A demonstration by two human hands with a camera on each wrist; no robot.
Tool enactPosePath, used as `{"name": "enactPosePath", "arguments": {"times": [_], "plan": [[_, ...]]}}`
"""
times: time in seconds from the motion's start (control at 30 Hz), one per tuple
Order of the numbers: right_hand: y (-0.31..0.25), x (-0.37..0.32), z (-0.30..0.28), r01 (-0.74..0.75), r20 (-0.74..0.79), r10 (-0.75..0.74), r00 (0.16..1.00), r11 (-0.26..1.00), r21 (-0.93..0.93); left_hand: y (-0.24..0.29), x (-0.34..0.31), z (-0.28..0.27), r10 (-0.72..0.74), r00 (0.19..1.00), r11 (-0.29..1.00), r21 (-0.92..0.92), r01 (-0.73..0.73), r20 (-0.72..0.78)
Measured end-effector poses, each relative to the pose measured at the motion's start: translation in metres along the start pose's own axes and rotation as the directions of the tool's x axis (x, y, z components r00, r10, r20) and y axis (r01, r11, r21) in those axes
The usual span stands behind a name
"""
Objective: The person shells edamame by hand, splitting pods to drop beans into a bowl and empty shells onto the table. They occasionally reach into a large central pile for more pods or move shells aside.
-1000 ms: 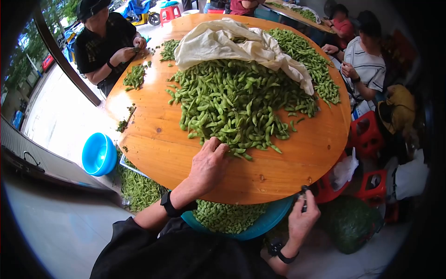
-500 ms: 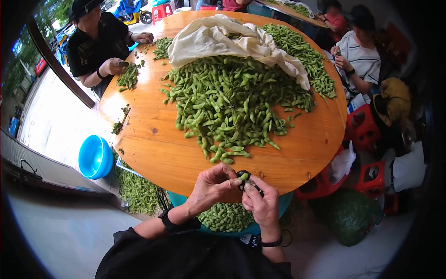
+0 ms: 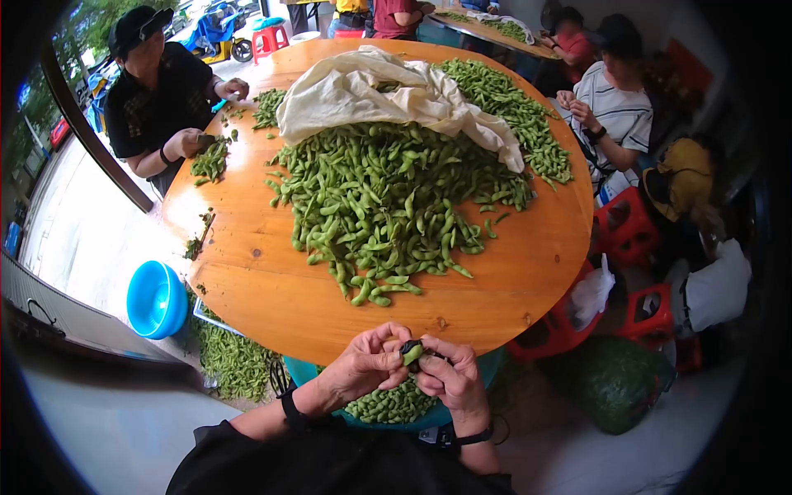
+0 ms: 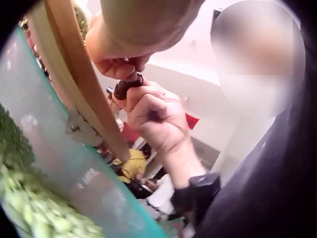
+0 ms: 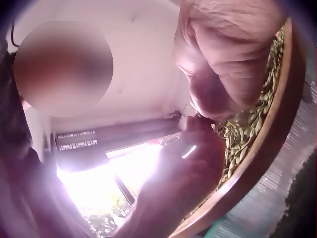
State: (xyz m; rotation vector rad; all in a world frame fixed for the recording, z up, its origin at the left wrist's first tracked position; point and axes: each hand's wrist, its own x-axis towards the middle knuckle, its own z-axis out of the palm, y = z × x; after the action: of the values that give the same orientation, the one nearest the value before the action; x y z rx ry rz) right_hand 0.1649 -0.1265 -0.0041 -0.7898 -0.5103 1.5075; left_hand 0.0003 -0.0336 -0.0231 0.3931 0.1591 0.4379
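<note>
At the table's near edge, the left hand (image 3: 368, 364) pinches a green pod (image 3: 412, 355) between thumb and fingers. The right hand (image 3: 452, 378) meets it there, its fingers curled round a small dark tool (image 3: 422, 350) that touches the pod. In the left wrist view the right hand (image 4: 157, 111) holds the dark tool (image 4: 128, 86) against the fingertips of the left hand (image 4: 124, 49). Both hands also meet in the right wrist view, where the pod is hidden. Beneath them a teal basin (image 3: 301, 370) holds shelled or loose green beans (image 3: 391, 403).
A large heap of pods (image 3: 379, 198) lies on the round wooden table (image 3: 256, 280), partly under a white cloth (image 3: 355, 95). A blue basin (image 3: 157, 299) stands at the left, red stools (image 3: 624, 223) and a green sack (image 3: 615, 386) at the right. Other people sit around the table.
The left hand has come back from the heap with a pod, and the right hand has moved in from the right with the tool to meet it. Several pods now lie nearer the table's front.
</note>
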Motion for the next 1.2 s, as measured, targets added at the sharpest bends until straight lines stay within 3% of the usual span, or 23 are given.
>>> {"name": "enactPosePath", "arguments": {"times": [0.07, 0.1, 0.13, 0.17, 0.2, 0.27, 0.3, 0.33, 0.4, 0.53, 0.57, 0.63, 0.67, 0.73, 0.77, 0.87, 0.9, 0.93, 1.0, 1.07, 1.13, 1.17, 1.2], "plan": [[-0.003, 0.0, 0.0, 0.022, 0.028, -0.02, 0.999, 0.997, -0.074, -0.002, 0.002, -0.003, -0.026, 0.999, 0.999, 0.031, 0.025, 0.02], [-0.006, -0.001, 0.001, 0.05, -0.041, -0.068, 0.997, 0.943, -0.329, -0.004, 0.003, -0.003, 0.018, 0.999, 0.972, 0.233, -0.007, -0.044], [-0.007, -0.003, 0.002, 0.053, -0.096, -0.13, 0.987, 0.824, -0.565, -0.006, 0.004, -0.003, 0.076, 0.992, 0.905, 0.425, -0.028, -0.097], [-0.006, -0.003, 0.002, 0.195, 0.016, -0.289, 0.957, 0.604, -0.772, -0.006, 0.005, 0.0, 0.098, 0.989, 0.814, 0.58, -0.018, -0.107], [-0.004, -0.002, 0.003, 0.308, 0.167, -0.402, 0.9, 0.317, -0.897, -0.005, 0.006, 0.002, 0.099, 0.99, 0.814, 0.581, -0.021, -0.103], [-0.008, -0.009, 0.012, 0.219, 0.085, -0.359, 0.929, 0.351, -0.911, -0.005, 0.005, 0.003, 0.111, 0.982, 0.675, 0.737, 0.04, -0.154], [-0.01, -0.011, 0.012, 0.223, 0.09, -0.348, 0.933, 0.363, -0.905, -0.007, 0.005, 0.006, 0.2, 0.975, 0.536, 0.844, -0.024, -0.099], [-0.011, -0.011, 0.012, 0.228, 0.097, -0.338, 0.936, 0.375, -0.899, -0.004, 0.004, 0.009, 0.199, 0.975, 0.536, 0.844, -0.025, -0.097], [-0.011, -0.011, 0.009, 0.269, 0.135, -0.355, 0.925, 0.359, -0.894, 0.005, 0.001, 0.02, 0.223, 0.961, -0.112, 0.983, -0.144, 0.166], [-0.007, -0.01, 0.002, 0.273, 0.135, -0.344, 0.929, 0.393, -0.878, 0.006, -0.004, 0.007, 0.154, 0.967, -0.183, 0.967, -0.176, 0.205], [-0.006, -0.01, 0.003, 0.274, 0.137, -0.342, 0.929, 0.392, -0.878, 0.009, -0.005, 0.009, 0.157, 0.966, -0.183, 0.967, -0.175, 0.205], [-0.004, -0.009, 0.007, 0.248, 0.11, -0.389, 0.915, 0.326, -0.912, 0.015, -0.006, 0.015, 0.064, 0.995, 0.168, 0.982, -0.082, 0.072], [0.001, -0.007, 0.011, 0.247, 0.11, -0.387, 0.916, 0.327, -0.912, 0.012, -0.005, 0.014, 0.065, 0.995, 0.169, 0.982, -0.081, 0.071], [0.015, 0.0, 0.025, 0.235, 0.149, -0.607, 0.781, 0.064, -0.97, 0.001, -0.005, 0.012, 0.033, 0.979, 0.686, 0.717, 0.123, -0.199], [0.027, 0.002, 0.026, 0.216, 0.127, -0.623, 0.772, 0.069, -0.974, -0.004, -0.006, 0.014, 0.03, 0.968, 0.801, 0.585, 0.127, -0.25], [0.041, 0.006, 0.033, 0.204, 0.21, -0.649, 0.731, -0.086, -0.975, -0.008, -0.007, 0.017, 0.118, 0.935, 0.849, 0.522, 0.08, -0.334], [0.041, 0.008, 0.036, 0.205, 0.208, -0.644, 0.737, -0.081, -0.975, -0.012, -0.004, 0.026, 0.233, 0.897, 0.805, 0.592, 0.038, -0.375], [0.041, 0.01, 0.041, 0.208, 0.238, -0.645, 0.726, -0.125, -0.97, -0.016, -0.002, 0.024, 0.236, 0.892, 0.808, 0.588, 0.041, -0.385], [0.045, 0.012, 0.043, 0.219, 0.27, -0.634, 0.725, -0.16, -0.963, -0.025, -0.001, 0.012, 0.497, 0.863, 0.501, 0.842, -0.199, -0.092], [0.051, 0.014, 0.037, 0.212, 0.245, -0.67, 0.701, -0.133, -0.968, -0.027, -0.001, 0.008, 0.532, 0.839, 0.502, 0.841, -0.201, -0.117], [0.045, 0.015, 0.036, 0.209, 0.22, -0.687, 0.692, -0.102, -0.973, -0.021, 0.0, 0.01, 0.562, 0.826, 0.303, 0.92, -0.249, 0.039], [0.041, 0.015, 0.035, 0.212, 0.165, -0.683, 0.712, -0.015, -0.977, -0.02, -0.002, 0.019, 0.412, 0.88, 0.712, 0.687, -0.148, -0.236], [0.038, 0.015, 0.032, 0.21, 0.109, -0.675, 0.73, 0.07, -0.975, -0.02, -0.002, 0.014, 0.41, 0.879, 0.715, 0.684, -0.144, -0.242]]}}
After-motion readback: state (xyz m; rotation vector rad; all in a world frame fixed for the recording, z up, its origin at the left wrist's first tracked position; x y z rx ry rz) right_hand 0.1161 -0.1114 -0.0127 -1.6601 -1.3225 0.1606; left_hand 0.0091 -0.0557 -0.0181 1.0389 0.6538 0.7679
